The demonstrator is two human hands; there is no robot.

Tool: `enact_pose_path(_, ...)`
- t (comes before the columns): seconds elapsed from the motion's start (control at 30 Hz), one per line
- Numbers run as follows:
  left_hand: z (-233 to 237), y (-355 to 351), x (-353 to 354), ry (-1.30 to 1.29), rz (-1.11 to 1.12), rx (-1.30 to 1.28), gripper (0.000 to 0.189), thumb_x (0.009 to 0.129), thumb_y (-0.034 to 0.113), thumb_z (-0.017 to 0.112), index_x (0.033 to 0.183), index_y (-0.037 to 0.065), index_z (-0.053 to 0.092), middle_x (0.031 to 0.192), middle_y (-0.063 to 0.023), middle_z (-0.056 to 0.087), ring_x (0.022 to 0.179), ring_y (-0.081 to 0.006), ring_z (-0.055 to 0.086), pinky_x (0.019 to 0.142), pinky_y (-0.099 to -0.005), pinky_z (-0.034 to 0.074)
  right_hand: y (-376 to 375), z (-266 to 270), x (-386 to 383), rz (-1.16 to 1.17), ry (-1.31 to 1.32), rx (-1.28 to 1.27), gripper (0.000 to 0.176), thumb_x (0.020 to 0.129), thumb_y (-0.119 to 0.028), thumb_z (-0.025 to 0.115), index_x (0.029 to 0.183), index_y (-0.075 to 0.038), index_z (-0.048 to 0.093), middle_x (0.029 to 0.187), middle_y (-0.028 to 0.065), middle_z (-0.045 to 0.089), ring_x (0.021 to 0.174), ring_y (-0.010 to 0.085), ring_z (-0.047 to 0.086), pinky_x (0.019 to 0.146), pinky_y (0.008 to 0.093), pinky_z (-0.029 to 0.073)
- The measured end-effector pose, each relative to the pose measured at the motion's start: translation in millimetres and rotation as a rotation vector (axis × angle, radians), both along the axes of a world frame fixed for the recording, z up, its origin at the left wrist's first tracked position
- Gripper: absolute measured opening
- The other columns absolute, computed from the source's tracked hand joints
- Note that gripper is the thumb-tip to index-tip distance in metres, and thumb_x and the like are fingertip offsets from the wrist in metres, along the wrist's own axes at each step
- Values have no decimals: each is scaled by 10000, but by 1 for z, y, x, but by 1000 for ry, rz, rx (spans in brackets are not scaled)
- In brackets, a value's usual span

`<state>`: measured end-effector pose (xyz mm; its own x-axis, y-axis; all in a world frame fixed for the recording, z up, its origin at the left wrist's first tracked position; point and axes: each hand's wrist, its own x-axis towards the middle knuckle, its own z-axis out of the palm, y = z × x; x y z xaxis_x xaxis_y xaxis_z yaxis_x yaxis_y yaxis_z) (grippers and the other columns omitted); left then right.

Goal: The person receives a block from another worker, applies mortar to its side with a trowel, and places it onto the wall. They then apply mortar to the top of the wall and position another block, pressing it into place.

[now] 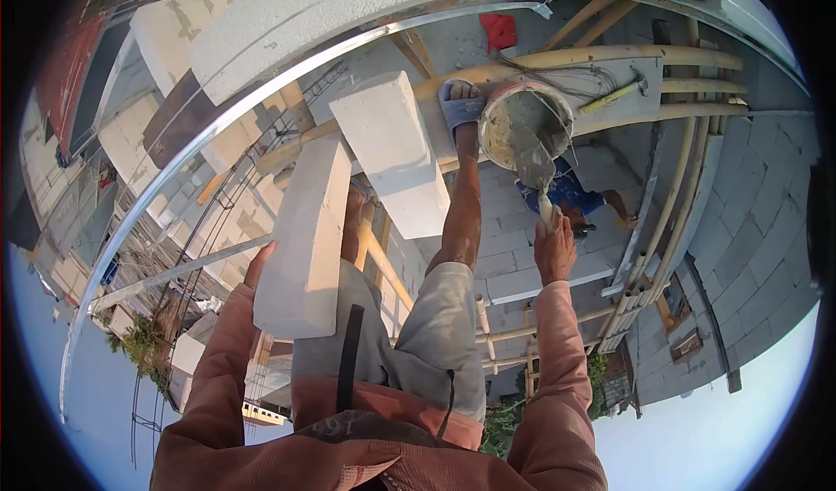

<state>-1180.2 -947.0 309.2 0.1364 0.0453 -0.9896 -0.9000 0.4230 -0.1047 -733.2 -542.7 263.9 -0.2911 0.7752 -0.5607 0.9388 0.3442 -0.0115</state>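
Note:
My right hand (556,252) is wrapped round the handle of a trowel (538,169). The trowel's blade reaches into a bucket (498,136) with grey wet mortar inside it. At the left, my left hand (259,269) grips the outer side of a pale aerated concrete block (300,247); most of its fingers are hidden behind the block. That block is tilted in front of my left thigh. Beside it, a second pale block (392,147) lies between my legs, near my sandalled foot (461,104).
Bamboo poles (610,56) run beneath and beside the bucket. A hammer with a yellow handle (610,97) lies right of it, and a red cloth (498,32) is beyond. Far below is a person in blue (566,191). A metal strip (200,138) curves across the left.

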Motion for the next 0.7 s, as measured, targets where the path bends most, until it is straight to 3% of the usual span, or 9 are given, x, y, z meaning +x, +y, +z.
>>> enact_pose_path(0.13,5,7,-4,-40,-2,-24,490,1046,400,432,1316,8,549,1146,-101,665,1008,-194,656,869,-315,545,34,-70,-26,-138,-294,-40,396,941,-202,543,1307,-80,455,1165,118,597,908,395,692,742,523,557)
enact_pose_path(0.23,11,12,1,30,-27,-71,486,1043,400,439,1311,11,553,1132,-96,666,998,-192,655,866,-316,546,52,-105,-20,-63,-427,-28,444,942,-216,537,1332,-35,425,1146,124,594,950,366,688,736,506,563)
enact_pose_path(0.47,7,9,0,-32,25,-46,475,1032,396,464,1305,19,557,1130,-95,666,997,-194,657,874,-319,544,46,-55,-37,132,-390,18,514,972,-270,529,1398,5,442,1148,123,581,990,334,660,730,419,575)
enact_pose_path(0.5,7,10,-2,-26,4,-34,474,1031,395,467,1306,20,557,1131,-95,666,997,-195,657,875,-319,544,48,-61,-40,142,-432,95,577,952,-387,588,1370,-15,448,1130,120,582,1025,311,659,720,409,579)
enact_pose_path(0.6,10,15,-1,-35,41,-17,471,1029,392,474,1303,19,559,1131,-92,668,998,-189,659,872,-314,544,72,-71,-54,-35,-396,-76,475,959,-191,511,1389,-10,421,1166,128,595,1047,343,670,813,440,561)
enact_pose_path(0.63,10,17,1,-28,36,-23,470,1029,389,478,1305,18,558,1136,-93,668,1002,-189,659,875,-313,543,78,-78,-57,-77,-443,-159,499,945,-266,562,1344,10,444,1212,151,594,1089,349,663,876,428,554)
enact_pose_path(0.7,11,20,0,-11,23,-39,469,1028,383,484,1309,15,556,1146,-95,668,1010,-190,659,880,-312,542,65,-98,-52,-154,-431,-172,599,883,-442,654,1275,-30,464,1194,147,610,1032,333,688,869,433,558)
